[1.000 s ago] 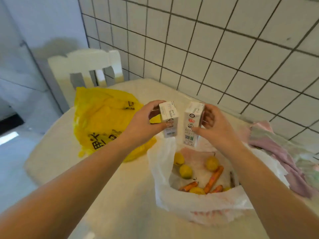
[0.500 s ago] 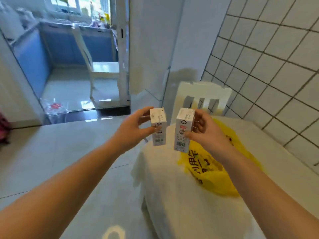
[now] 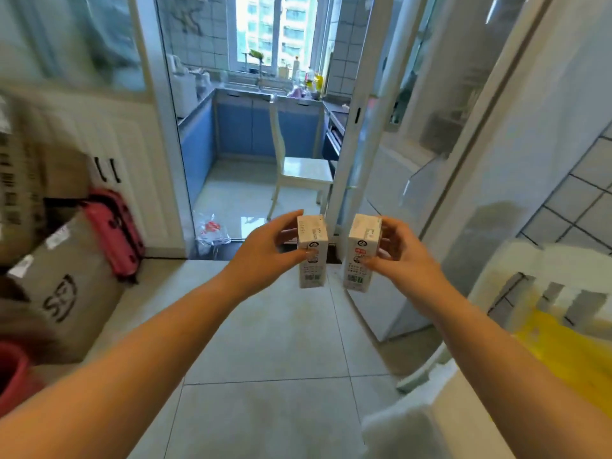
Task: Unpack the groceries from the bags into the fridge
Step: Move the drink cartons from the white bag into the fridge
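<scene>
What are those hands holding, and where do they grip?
Each holds a small white carton upright: left hand grips the left carton, right hand the right carton, near their tops.

Lit brightly by daylight from the far window (image 3: 265, 31), washed pale and bluish. Glared off the tiled floor (image 3: 245, 220) near the white chair (image 3: 298, 167). Smeared by motion blur along the left edge, over the cardboard boxes (image 3: 63, 293), and at the lower right corner, over the chair back (image 3: 543, 286). Bent door frames outward near the edges. Kept both cartons (image 3: 312, 251) fairly sharp at centre.
</scene>
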Available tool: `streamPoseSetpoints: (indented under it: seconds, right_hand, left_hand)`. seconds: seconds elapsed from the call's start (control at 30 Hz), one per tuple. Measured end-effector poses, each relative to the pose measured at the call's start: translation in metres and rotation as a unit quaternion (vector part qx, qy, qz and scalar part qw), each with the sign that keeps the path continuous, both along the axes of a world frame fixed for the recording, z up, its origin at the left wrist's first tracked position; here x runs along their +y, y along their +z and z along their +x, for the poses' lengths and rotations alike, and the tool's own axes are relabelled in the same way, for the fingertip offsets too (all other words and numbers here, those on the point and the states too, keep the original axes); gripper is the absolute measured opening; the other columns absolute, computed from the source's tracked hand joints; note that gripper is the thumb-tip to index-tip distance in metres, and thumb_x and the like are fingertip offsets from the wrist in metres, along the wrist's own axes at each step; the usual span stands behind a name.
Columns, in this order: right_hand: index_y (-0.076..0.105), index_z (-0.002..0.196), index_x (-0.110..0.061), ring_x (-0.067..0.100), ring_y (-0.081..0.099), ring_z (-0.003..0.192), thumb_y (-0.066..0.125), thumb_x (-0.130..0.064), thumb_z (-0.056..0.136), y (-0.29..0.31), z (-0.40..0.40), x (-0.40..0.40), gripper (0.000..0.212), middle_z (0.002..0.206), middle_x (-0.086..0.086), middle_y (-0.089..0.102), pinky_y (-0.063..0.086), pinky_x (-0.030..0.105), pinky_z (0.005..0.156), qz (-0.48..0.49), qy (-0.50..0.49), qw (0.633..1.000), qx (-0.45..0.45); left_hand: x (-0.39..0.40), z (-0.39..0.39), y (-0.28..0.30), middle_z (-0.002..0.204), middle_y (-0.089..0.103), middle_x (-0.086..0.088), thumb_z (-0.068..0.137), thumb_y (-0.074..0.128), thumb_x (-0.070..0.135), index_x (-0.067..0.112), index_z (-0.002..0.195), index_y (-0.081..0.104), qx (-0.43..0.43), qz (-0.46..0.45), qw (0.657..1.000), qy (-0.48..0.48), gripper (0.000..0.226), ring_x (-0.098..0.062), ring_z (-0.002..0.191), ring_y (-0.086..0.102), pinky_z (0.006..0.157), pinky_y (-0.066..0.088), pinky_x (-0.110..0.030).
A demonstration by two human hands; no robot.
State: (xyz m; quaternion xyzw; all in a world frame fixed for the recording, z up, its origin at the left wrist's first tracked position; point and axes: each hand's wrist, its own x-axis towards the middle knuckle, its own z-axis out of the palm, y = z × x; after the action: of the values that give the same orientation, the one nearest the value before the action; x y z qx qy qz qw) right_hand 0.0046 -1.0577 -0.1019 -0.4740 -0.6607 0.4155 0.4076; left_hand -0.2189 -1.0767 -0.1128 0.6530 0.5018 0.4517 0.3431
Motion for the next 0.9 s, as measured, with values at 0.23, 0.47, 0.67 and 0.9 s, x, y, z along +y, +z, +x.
streamPoseSetpoints:
  seconds: [0.23,0.47,0.67,0.9]
  right_hand:
    - [0.045,0.129,-0.029,0.012,0.048,0.124,0.066,-0.006,0.082,-0.009,-0.067,0.125,0.057,0.130,-0.008,0.053,0.046,0.046,0.099,-0.001,0.057,0.998,0.011]
    - [0.038,0.136,-0.040,0.010,0.043,0.129,0.063,-0.012,0.087,-0.004,-0.115,0.289,0.062,0.139,-0.009,0.049,0.039,0.048,0.106,0.029,0.061,0.995,0.067]
    - [0.041,0.132,-0.046,0.013,0.046,0.128,0.063,-0.010,0.087,0.011,-0.142,0.417,0.062,0.131,-0.013,0.054,0.037,0.056,0.105,0.002,0.090,0.990,0.108]
    - [0.042,0.128,-0.049,0.017,0.046,0.128,0.062,-0.009,0.087,0.012,-0.130,0.533,0.060,0.136,-0.008,0.052,0.039,0.057,0.103,0.000,0.051,0.991,0.123]
  left_hand:
    - [0.108,-0.057,-0.002,0.137,0.050,0.004,0.085,0.064,0.014,0.026,0.137,0.039,0.020,0.000,0.998,0.052,0.059,-0.013,0.127,0.046,0.099,0.042,-0.036]
    - [0.251,-0.088,0.022,0.136,0.051,0.004,0.085,0.064,0.013,0.023,0.138,0.039,0.044,0.020,0.994,0.094,0.060,-0.004,0.120,0.046,0.100,0.040,-0.034]
    - [0.360,-0.109,0.050,0.136,0.051,0.004,0.086,0.062,0.013,0.023,0.140,0.037,0.054,0.043,0.991,0.118,0.060,-0.002,0.118,0.044,0.101,0.039,-0.032]
    - [0.492,-0.108,0.048,0.119,0.050,0.018,0.086,0.063,0.014,0.029,0.133,0.040,0.038,0.049,0.995,0.079,0.055,0.002,0.111,0.045,0.093,0.042,-0.025]
